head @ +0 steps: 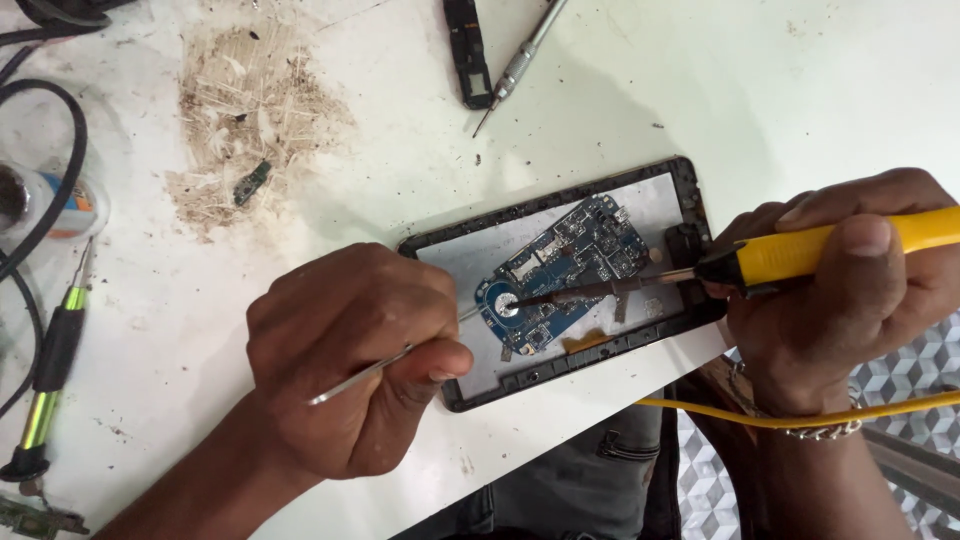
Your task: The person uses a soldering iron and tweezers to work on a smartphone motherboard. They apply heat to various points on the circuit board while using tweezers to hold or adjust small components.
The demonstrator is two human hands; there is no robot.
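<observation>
An opened phone (560, 200) with a black frame lies on the white table, its blue circuit board (570, 265) exposed. My left hand (350, 360) pinches thin metal tweezers (355, 378) whose tips reach toward the board's left end. A yellow-handled soldering iron (800, 250) is gripped in my right hand (850, 290). Its dark tip (560, 293) rests on a round silver part of the board (508, 304). The iron's yellow cord (800, 415) trails under my right wrist.
A silver screwdriver (520, 62) and a black plastic strip (467, 50) lie at the top. A green-handled screwdriver (50, 370) lies at the left by black cables (60, 170). A scraped brown patch (250, 110) marks the table. The table edge runs below the phone.
</observation>
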